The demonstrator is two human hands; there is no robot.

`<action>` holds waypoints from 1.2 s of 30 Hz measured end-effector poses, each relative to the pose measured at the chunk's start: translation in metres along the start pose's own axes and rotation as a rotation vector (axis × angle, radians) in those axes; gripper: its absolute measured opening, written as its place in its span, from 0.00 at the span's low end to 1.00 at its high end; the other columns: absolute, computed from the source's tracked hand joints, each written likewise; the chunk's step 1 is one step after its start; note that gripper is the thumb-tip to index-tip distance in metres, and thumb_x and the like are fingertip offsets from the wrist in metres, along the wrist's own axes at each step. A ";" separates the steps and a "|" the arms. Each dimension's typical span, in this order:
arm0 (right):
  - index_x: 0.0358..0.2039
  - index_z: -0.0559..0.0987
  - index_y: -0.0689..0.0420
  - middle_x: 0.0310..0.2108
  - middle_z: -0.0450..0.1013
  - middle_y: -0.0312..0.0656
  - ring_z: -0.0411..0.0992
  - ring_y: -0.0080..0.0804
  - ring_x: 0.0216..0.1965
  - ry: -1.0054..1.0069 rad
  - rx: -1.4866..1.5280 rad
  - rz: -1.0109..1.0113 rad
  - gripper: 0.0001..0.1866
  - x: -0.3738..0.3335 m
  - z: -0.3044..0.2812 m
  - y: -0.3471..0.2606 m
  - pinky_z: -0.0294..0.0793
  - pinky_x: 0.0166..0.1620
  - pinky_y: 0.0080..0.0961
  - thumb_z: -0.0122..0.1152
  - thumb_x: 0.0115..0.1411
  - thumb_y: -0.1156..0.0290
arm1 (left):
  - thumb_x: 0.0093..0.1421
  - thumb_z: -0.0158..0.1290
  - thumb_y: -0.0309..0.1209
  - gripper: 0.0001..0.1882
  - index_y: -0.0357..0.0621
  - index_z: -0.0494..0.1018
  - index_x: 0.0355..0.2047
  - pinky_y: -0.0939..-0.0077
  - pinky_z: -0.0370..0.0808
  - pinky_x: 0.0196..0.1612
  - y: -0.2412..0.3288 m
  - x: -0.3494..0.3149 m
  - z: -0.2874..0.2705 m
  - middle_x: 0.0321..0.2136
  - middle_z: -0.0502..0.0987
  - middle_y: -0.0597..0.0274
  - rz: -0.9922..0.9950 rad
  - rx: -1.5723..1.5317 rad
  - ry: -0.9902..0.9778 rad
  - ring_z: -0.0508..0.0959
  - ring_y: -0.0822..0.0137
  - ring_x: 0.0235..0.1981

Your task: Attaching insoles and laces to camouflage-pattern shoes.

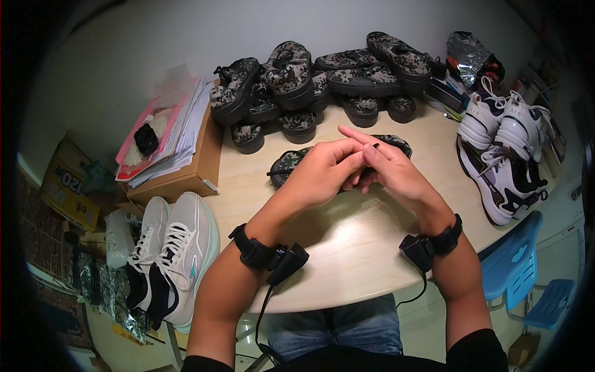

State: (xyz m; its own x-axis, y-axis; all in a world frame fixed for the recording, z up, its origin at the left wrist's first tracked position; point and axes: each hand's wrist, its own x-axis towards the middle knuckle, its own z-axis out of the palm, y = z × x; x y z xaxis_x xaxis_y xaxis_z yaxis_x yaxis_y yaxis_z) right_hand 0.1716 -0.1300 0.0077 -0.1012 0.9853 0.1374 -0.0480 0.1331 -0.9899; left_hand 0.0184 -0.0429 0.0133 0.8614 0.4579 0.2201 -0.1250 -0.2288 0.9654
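My left hand and my right hand meet above the table, fingers pressed together and overlapping. The right index finger sticks out toward the upper left. The other fingers curl in, and the thumbs lie close together. A tiny dark spot shows by the thumbs; whether the hands hold anything is hidden. Just behind and below them lies a camouflage shoe with a dark sole, mostly covered by the left hand. Part of a camouflage shoe also shows behind the right hand. Each wrist carries a strapped black device with a cable.
Several camouflage shoes are piled against the wall. White-and-black sneakers stand stacked at right, grey sneakers at left. Papers lie on a cardboard box. A blue chair is beyond the right edge of the table.
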 end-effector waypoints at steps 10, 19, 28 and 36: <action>0.63 0.60 0.54 0.38 0.72 0.34 0.71 0.20 0.33 0.034 -0.034 -0.013 0.26 0.000 0.000 0.001 0.69 0.36 0.16 0.35 0.70 0.55 | 0.68 0.43 0.40 0.16 0.40 0.72 0.35 0.81 0.67 0.25 0.003 -0.002 0.002 0.18 0.64 0.74 -0.089 -0.070 -0.025 0.63 0.80 0.20; 0.62 0.61 0.57 0.36 0.73 0.36 0.73 0.21 0.35 -0.014 0.009 0.024 0.26 0.000 0.002 0.000 0.69 0.39 0.17 0.34 0.70 0.55 | 0.68 0.43 0.39 0.15 0.41 0.72 0.35 0.82 0.67 0.25 -0.002 -0.002 -0.001 0.21 0.67 0.72 -0.106 -0.014 -0.031 0.66 0.78 0.22; 0.60 0.64 0.59 0.39 0.73 0.38 0.73 0.21 0.34 0.008 0.000 -0.005 0.26 0.000 -0.001 0.000 0.71 0.39 0.17 0.35 0.70 0.56 | 0.67 0.44 0.39 0.17 0.40 0.74 0.31 0.82 0.66 0.23 0.003 -0.003 -0.002 0.20 0.67 0.70 -0.119 0.032 -0.018 0.67 0.77 0.19; 0.53 0.69 0.63 0.38 0.72 0.42 0.68 0.24 0.31 0.438 0.567 -0.270 0.25 -0.006 -0.065 -0.014 0.72 0.38 0.25 0.40 0.68 0.55 | 0.63 0.50 0.40 0.20 0.45 0.66 0.16 0.84 0.60 0.15 0.037 -0.010 -0.049 0.11 0.61 0.75 -0.112 -0.064 0.196 0.59 0.81 0.11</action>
State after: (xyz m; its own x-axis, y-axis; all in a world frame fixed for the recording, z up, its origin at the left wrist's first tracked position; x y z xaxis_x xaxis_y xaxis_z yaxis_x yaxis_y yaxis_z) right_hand 0.2375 -0.1308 0.0183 0.3843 0.8944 0.2287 -0.5300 0.4165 -0.7387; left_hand -0.0191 -0.0135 0.0534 0.7604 0.6368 0.1276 -0.0699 -0.1150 0.9909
